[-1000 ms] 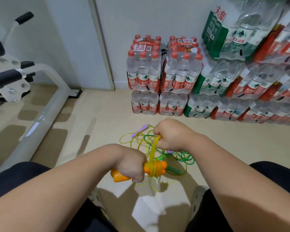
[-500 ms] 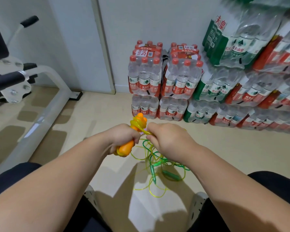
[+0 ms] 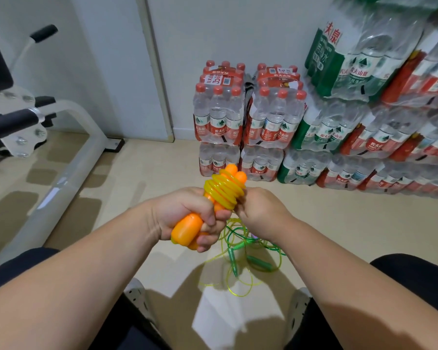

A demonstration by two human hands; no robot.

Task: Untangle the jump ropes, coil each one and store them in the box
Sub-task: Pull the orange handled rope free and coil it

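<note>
1. Left hand (image 3: pixel 187 215) is clenched round both orange handles (image 3: pixel 187 229), held side by side with their tips pointing up and away.
2. Yellow rope (image 3: pixel 224 192) sits in tight turns round the upper part of the handles. Its slack drops to the floor (image 3: pixel 339 223) below the hands.
3. Right hand (image 3: pixel 261 218) is curled just beside the coil and touches it. I read it as pinching the cord where it leaves the turns, but the knuckles hide the pinch itself.
4. Green rope (image 3: pixel 259 263) lies on the floor among the loose yellow loops. I cannot tell how far the two cross.
5. Box: not in view.
6. Handling, my judgement: the cord looks like thin, glossy plastic, so light, springy and slippery. The turns would likely spring loose if tension drops.
7. The handles look rigid and smooth, and they are the secure place to hold. I would take the cord close to the coil and keep it taut.
8. Risk: rising slack may drag the green rope along.
</note>
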